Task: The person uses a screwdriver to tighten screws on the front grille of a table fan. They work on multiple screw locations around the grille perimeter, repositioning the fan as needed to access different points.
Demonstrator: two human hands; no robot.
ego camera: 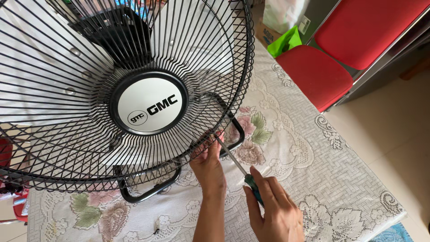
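A black wire fan grille [67,134] with a round silver centre badge [149,103] stands tilted on a black tube base [148,192] on the table. My left hand [208,163] reaches up to the lower right rim of the grille, fingertips touching the wires. My right hand [274,210] grips the green and black handle of a screwdriver [237,165]. Its metal shaft points up and left, and the tip meets the grille rim right beside my left fingertips. White fan blades show behind the wires.
A white lace tablecloth [313,179] with pink flowers covers the table; its edge runs diagonally at the right. A small dark screw-like piece [156,226] lies near the front. A red chair [322,71], a green bag [284,41] and a cardboard box stand beyond.
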